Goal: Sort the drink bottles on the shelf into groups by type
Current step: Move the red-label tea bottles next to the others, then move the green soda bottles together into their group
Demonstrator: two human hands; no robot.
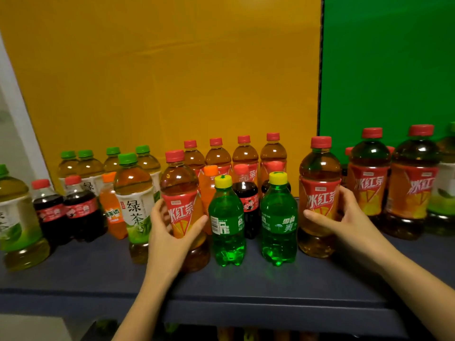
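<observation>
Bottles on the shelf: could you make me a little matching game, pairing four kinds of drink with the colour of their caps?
Drinks:
1. Bright green soda bottle
2. Green tea bottle with the white label
3. Orange soda bottle
4. Red-label tea bottle held in the left hand

Cap colours:
A. Orange
B. Red
C. Yellow
D. Green

Pairs: 1-C, 2-D, 3-A, 4-B.
</observation>
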